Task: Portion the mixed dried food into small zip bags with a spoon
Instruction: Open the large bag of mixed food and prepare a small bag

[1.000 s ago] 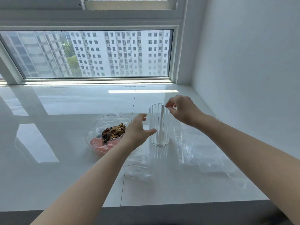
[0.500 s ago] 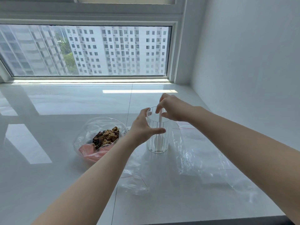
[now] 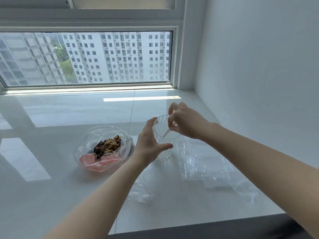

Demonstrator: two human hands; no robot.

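- The clear ribbed glass (image 3: 164, 147) was gripped by the left hand (image 3: 149, 144), the thumb curled across its near side and the fingers wrapped round its left wall.
- The top of a pale spoon handle (image 3: 168, 131) was pinched by the right hand (image 3: 185, 121) just above the rim of the glass, the handle slanting down into it.
- The glass was stood upright on the glossy white counter (image 3: 69, 195).
- Just left of the left hand, an open clear bag (image 3: 103, 147) was seen, with the mixed dried food (image 3: 107, 146), brown and dark pieces, heaped inside over something pinkish.
- Flat clear zip bags (image 3: 215, 171) were laid on the counter to the right of the glass; another crumpled one (image 3: 140, 190) was seen nearer, below the left forearm.
- Beyond the counter, a window (image 3: 86, 57) was filled with tower blocks.
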